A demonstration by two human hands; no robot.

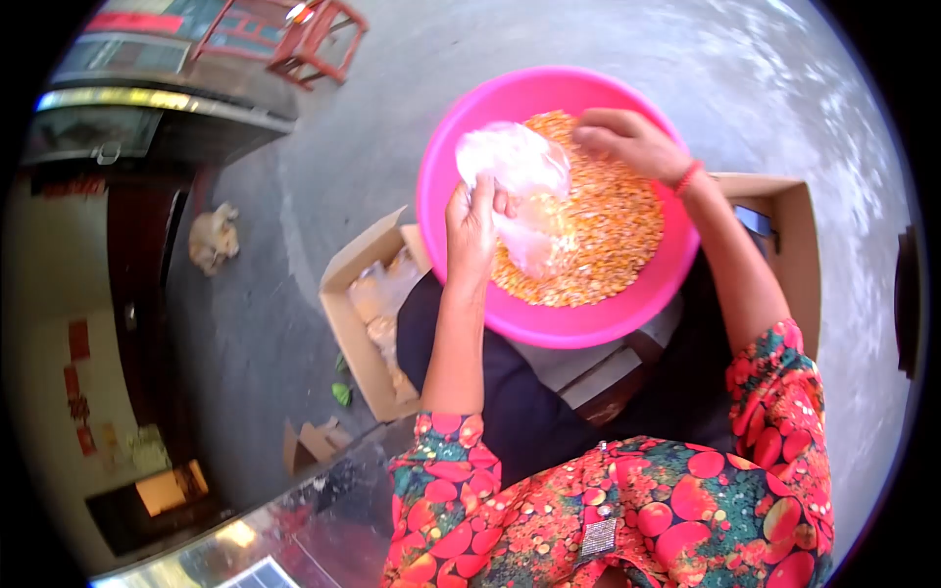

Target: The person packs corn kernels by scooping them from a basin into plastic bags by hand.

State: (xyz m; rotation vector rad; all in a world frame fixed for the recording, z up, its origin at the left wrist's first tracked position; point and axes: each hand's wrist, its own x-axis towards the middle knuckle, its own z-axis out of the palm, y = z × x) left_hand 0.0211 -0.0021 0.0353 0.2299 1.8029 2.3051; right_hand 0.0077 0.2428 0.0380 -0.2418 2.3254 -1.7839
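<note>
A pink basin (446, 230) rests over my lap, with a thick layer of yellow-orange corn kernels (618, 220) inside. My left hand (472, 223) is closed on a clear plastic bag (515, 159), which hangs over the left side of the kernels. The lower part of the bag lies against the corn; whether it holds kernels I cannot tell. Over the far right part of the basin, my right hand (632, 142) has its fingers curled together just above the corn. What is inside those fingers, if anything, is hidden.
An open cardboard box (358, 338) holding bagged yellowish contents stands left of my knees. Another cardboard box (794, 240) is at the right, with a dark flat object inside. A light-coloured animal (214, 238) lies on the floor. A red wooden stool (319, 44) stands farther off.
</note>
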